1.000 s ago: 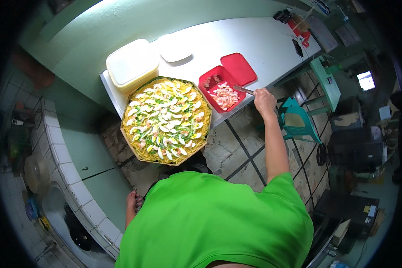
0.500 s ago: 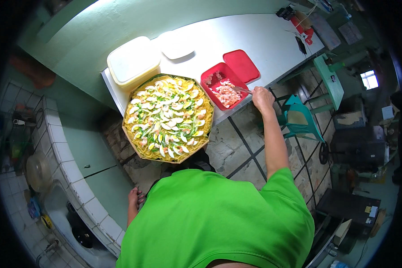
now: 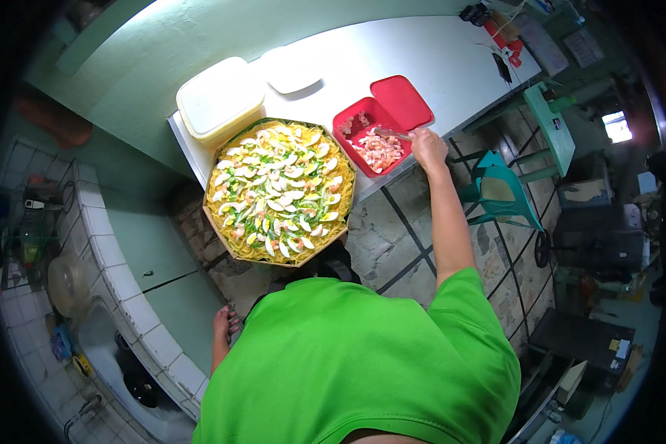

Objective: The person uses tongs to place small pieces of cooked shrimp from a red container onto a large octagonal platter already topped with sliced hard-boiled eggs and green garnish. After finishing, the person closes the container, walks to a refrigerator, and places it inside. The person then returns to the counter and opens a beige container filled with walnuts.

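Observation:
My right hand (image 3: 428,149) grips the handle of a metal spoon (image 3: 394,134), reaching over the right edge of an open red container (image 3: 348,116). Pinkish pieces that look like peeled shrimp (image 3: 379,152) are heaped in its near part, and some lie at its far left. The spoon's tip is by the heap; its shape is hard to make out. To the left sits a large octagonal tray of yellow noodles (image 3: 280,194), topped with egg slices, chopped greens and some pink pieces. My left hand (image 3: 225,323) hangs low at my side, fingers loosely bent, with nothing visible in it.
Behind the red container lies its red lid (image 3: 402,102) on the white table (image 3: 392,48). A lidded pale yellow tub (image 3: 220,100) and a white lid-like piece (image 3: 291,70) stand beyond the tray. A green chair (image 3: 505,194) is at right, a tiled sink counter (image 3: 129,285) at left.
My right hand has shifted slightly left and up, taking the spoon further over the red container. The left hand stays hanging; the view has moved slightly.

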The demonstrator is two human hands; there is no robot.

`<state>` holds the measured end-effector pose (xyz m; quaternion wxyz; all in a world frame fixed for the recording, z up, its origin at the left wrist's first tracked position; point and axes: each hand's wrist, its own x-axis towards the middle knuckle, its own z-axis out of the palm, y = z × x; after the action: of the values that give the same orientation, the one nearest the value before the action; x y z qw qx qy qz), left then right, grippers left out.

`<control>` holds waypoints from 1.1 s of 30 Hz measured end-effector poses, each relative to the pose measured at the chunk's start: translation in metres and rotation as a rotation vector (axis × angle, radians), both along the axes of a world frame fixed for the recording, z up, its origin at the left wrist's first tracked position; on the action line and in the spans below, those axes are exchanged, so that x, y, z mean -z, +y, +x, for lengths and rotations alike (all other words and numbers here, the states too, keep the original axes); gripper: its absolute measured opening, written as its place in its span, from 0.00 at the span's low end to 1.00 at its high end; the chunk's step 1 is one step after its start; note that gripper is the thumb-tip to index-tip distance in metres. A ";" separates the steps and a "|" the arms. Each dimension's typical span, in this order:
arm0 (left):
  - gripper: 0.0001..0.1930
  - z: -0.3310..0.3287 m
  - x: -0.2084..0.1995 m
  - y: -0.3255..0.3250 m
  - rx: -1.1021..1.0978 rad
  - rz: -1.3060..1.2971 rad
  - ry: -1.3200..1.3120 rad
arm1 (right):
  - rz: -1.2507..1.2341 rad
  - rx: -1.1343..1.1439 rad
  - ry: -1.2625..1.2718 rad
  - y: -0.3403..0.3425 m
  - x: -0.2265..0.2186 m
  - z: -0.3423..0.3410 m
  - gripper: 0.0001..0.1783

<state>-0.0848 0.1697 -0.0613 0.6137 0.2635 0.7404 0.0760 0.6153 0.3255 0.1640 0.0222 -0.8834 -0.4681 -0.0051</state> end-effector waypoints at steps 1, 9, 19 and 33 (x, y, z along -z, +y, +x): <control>0.20 -0.001 0.000 0.001 0.000 -0.003 -0.003 | 0.035 0.004 0.022 -0.002 -0.005 0.001 0.15; 0.19 -0.006 0.018 -0.020 -0.194 -0.121 -0.010 | 0.434 -0.439 0.580 -0.044 -0.030 -0.111 0.11; 0.19 -0.002 0.020 -0.023 -0.239 -0.141 0.003 | 0.493 -0.782 0.136 -0.050 0.018 -0.204 0.13; 0.17 0.001 0.026 -0.024 -0.232 -0.155 0.001 | 0.513 -0.357 0.660 -0.053 -0.006 -0.179 0.10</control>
<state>-0.0843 0.1456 -0.0871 0.6191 0.1280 0.7697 0.0888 0.4366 0.2722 0.1702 0.3889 -0.7091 -0.5646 0.1651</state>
